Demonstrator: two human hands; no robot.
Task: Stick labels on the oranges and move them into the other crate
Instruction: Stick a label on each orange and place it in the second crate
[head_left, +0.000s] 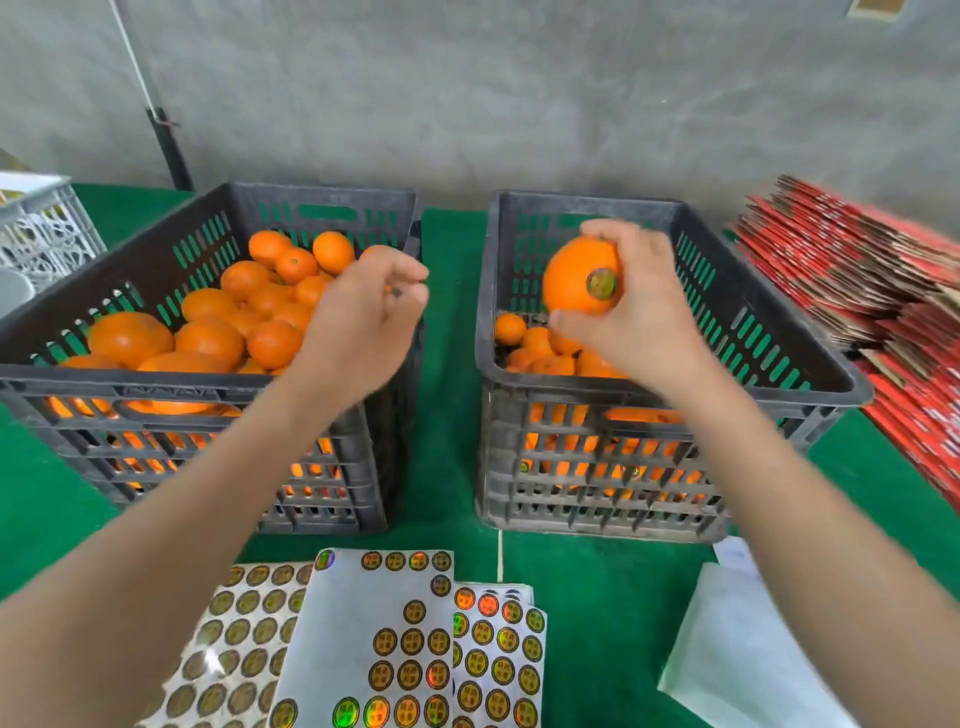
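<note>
Orange: held above the right crate, with a round label stuck on it.
Right hand: wrapped around the orange.
Left hand: raised over the left crate, fingers curled; blurred, so any hold cannot be told.
Sticker sheets: spread on the green table.

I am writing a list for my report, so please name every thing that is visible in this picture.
left crate: one, dark grey, heaped full
right crate: one, dark grey, partly filled
loose oranges: many, orange, in both crates
held orange: one, orange, above right crate
label: one, gold, on held orange
label sheets: several, white, near edge
table cover: one, green, under crates
flat cartons: one stack, red, far right
white crate: one, white, far left
left hand: one, above left crate's right rim, fingers curled
right hand: one, grips held orange
</note>
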